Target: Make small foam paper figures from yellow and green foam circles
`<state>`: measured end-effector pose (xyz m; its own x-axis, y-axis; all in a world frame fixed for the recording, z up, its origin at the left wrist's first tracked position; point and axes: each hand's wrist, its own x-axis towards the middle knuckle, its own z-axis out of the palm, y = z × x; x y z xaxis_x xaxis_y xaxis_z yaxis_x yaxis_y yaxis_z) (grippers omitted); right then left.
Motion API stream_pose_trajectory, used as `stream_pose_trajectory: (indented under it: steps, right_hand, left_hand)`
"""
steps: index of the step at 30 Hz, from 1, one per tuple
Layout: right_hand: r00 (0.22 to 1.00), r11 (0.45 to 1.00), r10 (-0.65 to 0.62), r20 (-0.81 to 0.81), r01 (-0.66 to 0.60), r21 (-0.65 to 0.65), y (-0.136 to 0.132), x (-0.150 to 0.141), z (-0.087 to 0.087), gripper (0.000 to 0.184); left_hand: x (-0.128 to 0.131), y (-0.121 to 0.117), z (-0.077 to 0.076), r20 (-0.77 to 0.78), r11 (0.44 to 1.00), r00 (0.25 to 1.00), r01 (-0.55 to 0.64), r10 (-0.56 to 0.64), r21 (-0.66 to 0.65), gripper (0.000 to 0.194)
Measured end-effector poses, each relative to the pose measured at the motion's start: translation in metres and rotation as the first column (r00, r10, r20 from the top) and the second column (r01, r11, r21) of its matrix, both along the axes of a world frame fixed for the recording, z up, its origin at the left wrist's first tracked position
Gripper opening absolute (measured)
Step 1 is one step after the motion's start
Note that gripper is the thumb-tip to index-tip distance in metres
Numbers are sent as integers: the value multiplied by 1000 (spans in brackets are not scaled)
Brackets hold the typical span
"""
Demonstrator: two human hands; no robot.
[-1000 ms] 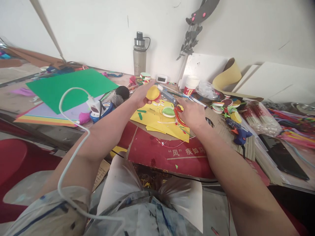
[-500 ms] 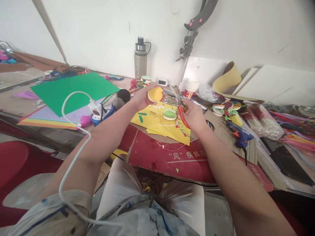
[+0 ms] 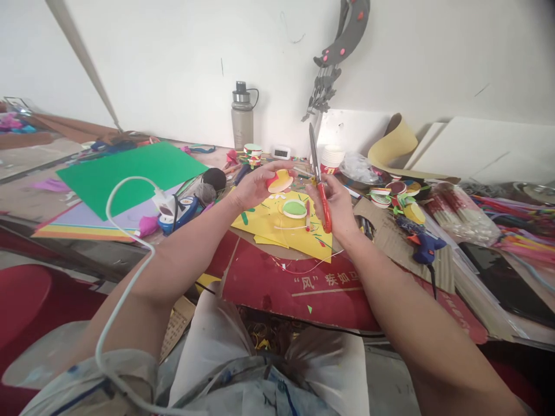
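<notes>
My left hand (image 3: 255, 186) is closed on a small round yellow and red piece (image 3: 281, 182), its pale rim facing me. In my right hand (image 3: 339, 202) is a pair of scissors (image 3: 321, 188) with red handles; its blades point up, close together and apart from the yellow piece. Between and below my hands, a round green piece with a white rim (image 3: 295, 208) lies on yellow paper (image 3: 264, 228). Small green strips and paper scraps are scattered on the same sheet. Beside the green piece is a thin red stick (image 3: 308, 216).
A bottle (image 3: 243, 118) and stacked paper cups (image 3: 333, 159) stand at the back. Green paper (image 3: 134, 173) and a white cable (image 3: 125, 289) are at left. At right lie a blue glue gun (image 3: 427, 248), decorated round pieces (image 3: 401, 193) and a black phone (image 3: 507, 283). Red cardboard (image 3: 277, 286) covers the front edge.
The scissors have swung from pointing toward my left hand to pointing upward, moving away from the yellow piece. My left hand has turned the piece, so more red shows.
</notes>
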<state>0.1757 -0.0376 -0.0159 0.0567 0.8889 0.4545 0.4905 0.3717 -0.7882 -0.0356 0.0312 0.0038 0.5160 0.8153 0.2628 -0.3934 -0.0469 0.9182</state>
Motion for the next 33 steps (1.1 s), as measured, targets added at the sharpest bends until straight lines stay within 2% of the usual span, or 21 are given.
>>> stream_pose_trajectory:
  steps: [4,8,11,14,17,21,27,33]
  right_hand:
    - [995,996,-3,104,-6,89,2,4,-2,53]
    - [988,970,-4,153,-33,242,7,10,-2,50]
    - [966,954,-30,256,-49,297,8,13,-1,50]
    - [905,970,-124,407,25,240,5,15,1,45]
    - [775,974,-227,590,175,144,-2,16,8,43]
    - [632,949,-263,729,304,78,-12,13,22,47]
    - [526,955,-220,821,289,70,-15,7,28,47]
    - [487,962,-193,852,265,66,-13,9,25,46]
  left_hand:
    - [1,6,-4,40,1000,999,-22,21,23,35]
    - [-1,16,-6,63,992,990,-123,125,-32,42]
    - [-3,20,-7,86,982,979,-178,184,-71,50]
    - [-3,21,-7,109,970,966,-223,233,-99,54]
    - [-3,20,-5,126,952,948,-277,293,-126,53]
    - [-4,19,-3,140,943,936,-306,323,-127,49]
    - [-5,25,-8,142,934,924,-341,354,-107,43]
    - [-5,29,-12,130,924,915,-376,382,-64,45]
